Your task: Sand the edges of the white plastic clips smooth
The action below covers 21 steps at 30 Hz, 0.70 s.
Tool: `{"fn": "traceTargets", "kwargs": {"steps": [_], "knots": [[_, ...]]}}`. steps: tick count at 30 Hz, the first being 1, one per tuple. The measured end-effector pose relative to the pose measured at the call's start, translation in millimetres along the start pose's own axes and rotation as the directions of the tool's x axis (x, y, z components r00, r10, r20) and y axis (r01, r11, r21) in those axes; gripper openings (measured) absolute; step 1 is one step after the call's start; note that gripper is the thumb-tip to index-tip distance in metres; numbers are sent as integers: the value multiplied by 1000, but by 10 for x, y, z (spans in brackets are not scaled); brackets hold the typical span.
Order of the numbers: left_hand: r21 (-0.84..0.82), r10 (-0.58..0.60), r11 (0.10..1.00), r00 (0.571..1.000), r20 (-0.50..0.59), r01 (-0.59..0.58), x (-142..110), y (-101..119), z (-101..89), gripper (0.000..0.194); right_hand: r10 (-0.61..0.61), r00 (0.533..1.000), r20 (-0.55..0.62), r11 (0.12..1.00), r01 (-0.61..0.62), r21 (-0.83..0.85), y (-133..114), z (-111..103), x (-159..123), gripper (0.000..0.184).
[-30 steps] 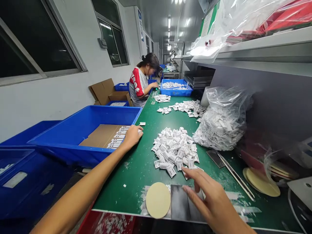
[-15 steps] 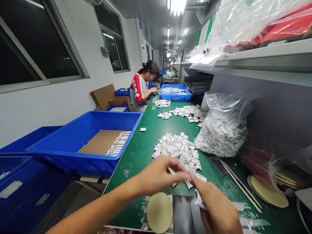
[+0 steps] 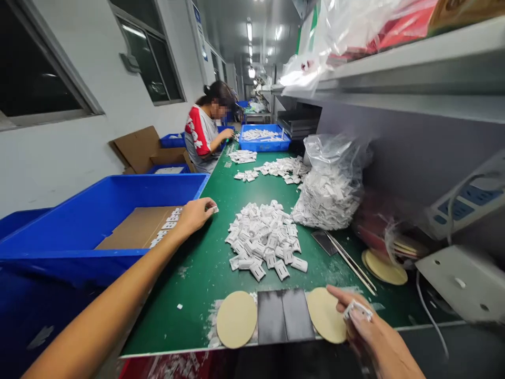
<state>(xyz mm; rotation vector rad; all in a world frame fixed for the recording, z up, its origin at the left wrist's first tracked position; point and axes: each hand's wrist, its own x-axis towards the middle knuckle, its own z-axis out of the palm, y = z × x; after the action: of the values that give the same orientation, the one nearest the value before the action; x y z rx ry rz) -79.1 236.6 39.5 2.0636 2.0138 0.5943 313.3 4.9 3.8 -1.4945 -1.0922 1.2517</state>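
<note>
My left hand (image 3: 194,216) reaches to the table's left edge beside the blue bin. Its fingertips are closed on a small white plastic piece (image 3: 215,209), mostly covered by the fingers. At the lower right, my right hand (image 3: 373,334) grips another white plastic piece (image 3: 358,310) by the thumb, its index finger stretched over a round tan sanding disc (image 3: 325,314). Two dark rectangular plates (image 3: 286,317) lie between that disc and a second tan disc (image 3: 236,320). Behind them is a heap of white slotted plastic pieces (image 3: 264,237).
A large blue bin (image 3: 79,197) with cardboard and a row of white pieces stands left. On the right are a clear bag of white pieces (image 3: 331,195), tweezers (image 3: 351,261) and a power strip (image 3: 465,202). A co-worker (image 3: 207,126) sits farther along the green table (image 3: 169,300).
My hands were together over the dark plates; now they are apart. The left went out to the lone white piece by the edge; the right moved right, uncovering a disc. The view shifted.
</note>
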Motion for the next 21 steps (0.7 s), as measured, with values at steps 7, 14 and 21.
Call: {"fn": "traceTargets", "kwargs": {"steps": [7,14,21], "knots": [[-211,196,962,977,89,-174,-1546,437,-38,30,-525,838,149,617,495,-612,79,-84,47,21],[-231,281,933,960,-5,-275,-2335,563,370,12,-531,740,412,274,610,-744,66,-84,93,22],[-179,264,945,962,-68,-272,-2316,632,457,9,-553,692,464,253,670,-698,15,-68,200,18]]}}
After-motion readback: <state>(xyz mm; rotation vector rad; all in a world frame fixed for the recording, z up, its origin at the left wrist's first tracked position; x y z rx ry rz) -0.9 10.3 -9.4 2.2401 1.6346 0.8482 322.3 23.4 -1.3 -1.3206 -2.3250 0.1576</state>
